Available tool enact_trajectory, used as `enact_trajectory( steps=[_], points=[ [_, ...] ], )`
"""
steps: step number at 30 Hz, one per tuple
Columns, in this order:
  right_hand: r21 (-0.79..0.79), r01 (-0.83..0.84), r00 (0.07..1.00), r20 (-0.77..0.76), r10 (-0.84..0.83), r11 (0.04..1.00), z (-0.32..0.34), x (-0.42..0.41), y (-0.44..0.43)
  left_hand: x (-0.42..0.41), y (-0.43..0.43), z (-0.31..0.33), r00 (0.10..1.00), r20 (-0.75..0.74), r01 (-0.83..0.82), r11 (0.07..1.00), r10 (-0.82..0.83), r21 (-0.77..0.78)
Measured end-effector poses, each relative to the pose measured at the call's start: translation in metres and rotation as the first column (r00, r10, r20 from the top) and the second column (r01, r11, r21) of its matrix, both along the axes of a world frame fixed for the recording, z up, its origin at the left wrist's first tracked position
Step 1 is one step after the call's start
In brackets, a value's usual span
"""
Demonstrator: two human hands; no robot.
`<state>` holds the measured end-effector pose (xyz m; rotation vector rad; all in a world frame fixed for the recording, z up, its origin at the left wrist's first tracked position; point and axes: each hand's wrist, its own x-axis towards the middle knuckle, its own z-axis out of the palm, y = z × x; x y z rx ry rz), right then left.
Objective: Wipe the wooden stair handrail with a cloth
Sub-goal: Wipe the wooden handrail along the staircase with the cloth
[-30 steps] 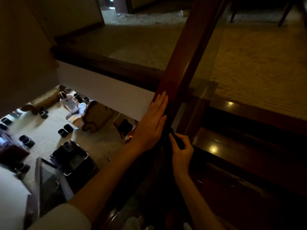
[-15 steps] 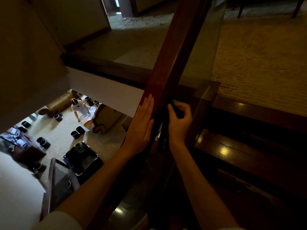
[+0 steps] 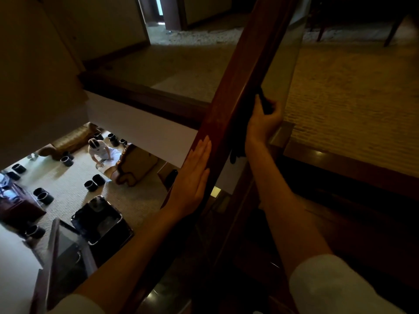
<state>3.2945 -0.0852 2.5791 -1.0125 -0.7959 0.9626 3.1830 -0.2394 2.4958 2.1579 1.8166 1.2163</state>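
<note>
Wood: reddish-brown, smooth and faintly glossy; we see the handrail (image 3: pixel 229 98) as a long beam with flat faces and squared edges.
Cloth: the cloth (image 3: pixel 264 103) is dark, soft and bunched against the handrail's right edge, about halfway along what we can see; a limp end hangs below the wrist.
Axis: the handrail's long axis runs from near bottom centre up and right to the far top edge.
Left hand: our left hand (image 3: pixel 192 175) lies flat on the handrail's left face, fingers straight and together, holding nothing.
Right hand: our right hand (image 3: pixel 264 120), farther along, has its fingers curled round the cloth.
Edges: a glass panel (image 3: pixel 283 64) stands just right of the handrail, close to the right hand; to the left is an open drop to a carpeted lower floor (image 3: pixel 68 189).
Room: uncovered wood runs on beyond the cloth to the far end.
</note>
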Motion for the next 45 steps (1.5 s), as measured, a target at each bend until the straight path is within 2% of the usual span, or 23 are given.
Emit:
enact_trajectory(
  steps=[4,8,10,16,18,19,21,24,25,27,29,30,32,34,36,38,39,40,41,43,45],
  points=[
    [0.041,0.054,0.996,0.068,-0.056,0.998,-0.078,-0.025,-0.094,0.000,-0.001,0.002,0.999,0.041,0.017,1.000,-0.017,0.004],
    [-0.011,-0.048,0.987,0.155,0.049,0.999,-0.127,-0.039,-0.161,-0.002,-0.001,-0.002,0.997,0.064,0.035,0.999,-0.037,0.022],
    [0.034,0.012,0.980,0.196,-0.019,0.999,-0.117,-0.041,-0.144,-0.003,-0.001,-0.003,0.997,0.065,0.038,0.999,-0.040,0.039],
    [0.106,0.196,0.969,0.131,-0.209,0.975,-0.027,-0.029,-0.038,-0.003,-0.003,-0.002,0.993,0.111,0.037,0.999,-0.039,0.020],
    [0.124,0.221,0.957,0.165,-0.239,0.967,-0.024,-0.028,-0.045,-0.002,-0.004,-0.003,0.991,0.130,0.015,0.999,-0.020,0.033],
    [0.184,0.224,0.943,0.207,-0.261,0.957,-0.032,-0.028,-0.060,-0.002,-0.005,-0.004,0.991,0.130,-0.004,0.999,-0.001,0.043],
    [0.386,0.127,0.877,0.385,-0.285,0.913,-0.059,-0.028,-0.099,-0.003,-0.007,-0.007,0.990,0.131,-0.055,0.996,0.045,0.072],
    [0.598,-0.214,0.711,0.638,-0.297,0.772,-0.070,-0.022,-0.117,0.000,-0.011,-0.010,0.983,0.166,-0.106,0.985,0.083,0.134],
    [0.605,-0.315,0.627,0.711,-0.319,0.731,-0.058,-0.021,-0.107,0.000,-0.011,-0.010,0.980,0.175,-0.120,0.983,0.095,0.137],
    [0.514,-0.497,0.431,0.846,-0.315,0.700,-0.020,-0.025,-0.080,-0.001,-0.011,-0.012,0.978,0.168,-0.148,0.980,0.124,0.134],
    [0.443,-0.488,0.280,0.896,-0.345,0.752,0.021,-0.031,-0.038,-0.002,-0.011,-0.013,0.978,0.163,-0.150,0.981,0.129,0.125],
    [0.439,-0.407,0.259,0.896,-0.360,0.801,0.042,-0.030,-0.016,-0.002,-0.011,-0.012,0.978,0.167,-0.144,0.982,0.123,0.122],
    [0.439,-0.210,0.286,0.882,-0.375,0.874,0.070,-0.019,0.014,-0.001,-0.011,-0.010,0.978,0.175,-0.140,0.982,0.117,0.128],
    [0.456,-0.129,0.316,0.861,-0.399,0.881,0.068,-0.010,0.008,-0.001,-0.012,-0.010,0.975,0.174,-0.167,0.976,0.141,0.142],
    [0.417,-0.315,0.252,0.903,-0.348,0.853,0.034,-0.019,-0.030,-0.002,-0.013,-0.013,0.961,0.208,-0.215,0.965,0.182,0.152],
    [0.305,-0.575,0.116,0.949,-0.294,0.759,-0.001,-0.037,-0.069,-0.003,-0.013,-0.013,0.920,0.316,-0.285,0.949,0.232,0.133],
    [0.243,-0.639,0.050,0.960,-0.276,0.730,-0.002,-0.043,-0.072,-0.003,-0.013,-0.013,0.896,0.360,-0.318,0.941,0.258,0.116],
    [0.219,-0.640,0.043,0.967,-0.250,0.736,0.010,-0.048,-0.062,-0.003,-0.012,-0.013,0.880,0.383,-0.344,0.933,0.281,0.105],
    [0.238,-0.589,0.066,0.966,-0.248,0.772,0.026,-0.050,-0.041,-0.003,-0.012,-0.013,0.872,0.388,-0.360,0.928,0.298,0.097],
    [0.298,-0.378,0.104,0.955,-0.280,0.877,0.062,-0.038,0.000,-0.003,-0.011,-0.015,0.866,0.395,-0.363,0.929,0.308,0.071],
    [0.369,-0.166,0.181,0.923,-0.339,0.915,0.082,-0.017,0.021,-0.002,-0.010,-0.015,0.864,0.412,-0.335,0.941,0.289,0.044]
  ],
)
